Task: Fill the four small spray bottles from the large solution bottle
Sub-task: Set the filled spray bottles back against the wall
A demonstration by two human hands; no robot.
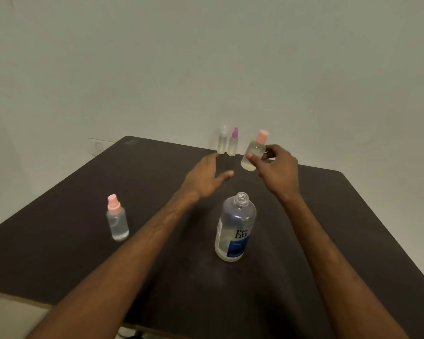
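The large clear solution bottle [234,228] stands uncapped in the middle of the dark table [59,241], its blue label facing me. My right hand [275,167] grips a small pink-capped spray bottle [255,149], tilted, above the far side of the table. My left hand [207,177] hovers open just left of it, fingers extended, holding nothing. Two more small spray bottles stand upright at the far edge: one with a clear cap [222,140] and one with a purple cap [233,142]. A fourth small bottle with a pink sprayer [116,218] stands on the left.
A plain pale wall rises behind the table. The table's far edge runs just behind the two standing bottles, and its right edge slants down at the frame's right. A wall socket [98,146] sits low at the left.
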